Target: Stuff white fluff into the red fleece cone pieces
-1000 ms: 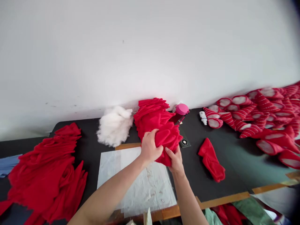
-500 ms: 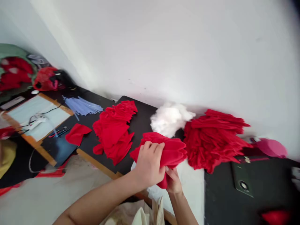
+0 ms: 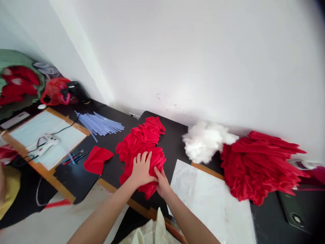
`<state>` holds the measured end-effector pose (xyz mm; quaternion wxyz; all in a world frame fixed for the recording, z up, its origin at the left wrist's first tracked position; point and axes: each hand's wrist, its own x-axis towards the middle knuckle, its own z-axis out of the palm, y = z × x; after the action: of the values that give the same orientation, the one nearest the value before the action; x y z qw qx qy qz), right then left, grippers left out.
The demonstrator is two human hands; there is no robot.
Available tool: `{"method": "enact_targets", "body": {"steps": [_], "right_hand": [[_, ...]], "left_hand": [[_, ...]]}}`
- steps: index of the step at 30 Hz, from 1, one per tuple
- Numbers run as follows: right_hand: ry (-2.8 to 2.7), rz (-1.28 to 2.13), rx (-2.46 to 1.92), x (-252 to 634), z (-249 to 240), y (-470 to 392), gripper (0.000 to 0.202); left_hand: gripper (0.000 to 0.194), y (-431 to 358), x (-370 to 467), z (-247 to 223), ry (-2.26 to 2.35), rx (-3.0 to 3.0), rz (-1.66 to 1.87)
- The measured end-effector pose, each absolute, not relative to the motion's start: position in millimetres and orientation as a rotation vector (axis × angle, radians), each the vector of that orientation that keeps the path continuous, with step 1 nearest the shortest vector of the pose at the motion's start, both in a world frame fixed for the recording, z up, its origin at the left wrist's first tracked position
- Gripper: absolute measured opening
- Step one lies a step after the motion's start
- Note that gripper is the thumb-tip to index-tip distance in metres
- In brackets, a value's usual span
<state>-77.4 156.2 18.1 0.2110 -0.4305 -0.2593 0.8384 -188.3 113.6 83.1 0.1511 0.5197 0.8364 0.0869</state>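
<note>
Beneath the left hand point(image 3: 141, 169) lies a red cloth pile point(image 3: 143, 134) on the counter point(image 3: 172, 139). That hand presses flat on top, fingers spread. The right hand point(image 3: 162, 184) rests at the pile's near right edge, its thumb on the cloth; its other fingers are hidden, so whether they pinch cannot be told. The layers look soft, light and floppy, not fragile, though loose ones could slide apart; a broad grip around a side, palm on top, should suit them. Right of the hands lie a paper sheet point(image 3: 203, 196), white fluff point(image 3: 203, 140) and another red stack point(image 3: 261, 166). Left of them, a red scrap point(image 3: 98, 159) sits close, with blue sticks point(image 3: 101, 123) beyond. Nothing visibly blocks either hand.
</note>
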Motion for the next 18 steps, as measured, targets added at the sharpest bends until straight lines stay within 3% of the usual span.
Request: {"method": "enact_targets", "body": {"steps": [2,4,6,9,12,16,18], "right_hand": [[-0.958,2.216,-1.355,-61.0,11.4,172.1,0.07],[-1.264,1.737,-1.506,-52.8,14.3,205.4,0.069],[-1.575,1.305,-1.417,-66.3,24.9,253.0,0.064],[-2.06,1.008,-1.171,-130.5,44.9,330.6,0.052],[-2.355,0.848,-1.466,-212.2,54.1,386.4,0.066],[-2.508,0.88,-1.774,-273.8,38.0,411.7,0.089],[-2.608,0.925,-1.729,-280.7,26.0,411.4,0.079]], "left_hand": [[0.112,107.5,-188.8,61.9,2.433,1.566,0.276],[0.105,101.4,-186.4,50.2,2.46,1.631,0.328],[0.099,97.0,-184.5,43.8,2.467,1.675,0.377],[0.097,93.6,-184.5,36.7,2.473,1.713,0.44],[0.098,91.3,-186.9,29.8,2.49,1.775,0.506],[0.094,87.7,-190.3,24.8,2.514,1.887,0.539],[0.091,86.6,-191.6,24.9,2.508,1.934,0.547]]}}
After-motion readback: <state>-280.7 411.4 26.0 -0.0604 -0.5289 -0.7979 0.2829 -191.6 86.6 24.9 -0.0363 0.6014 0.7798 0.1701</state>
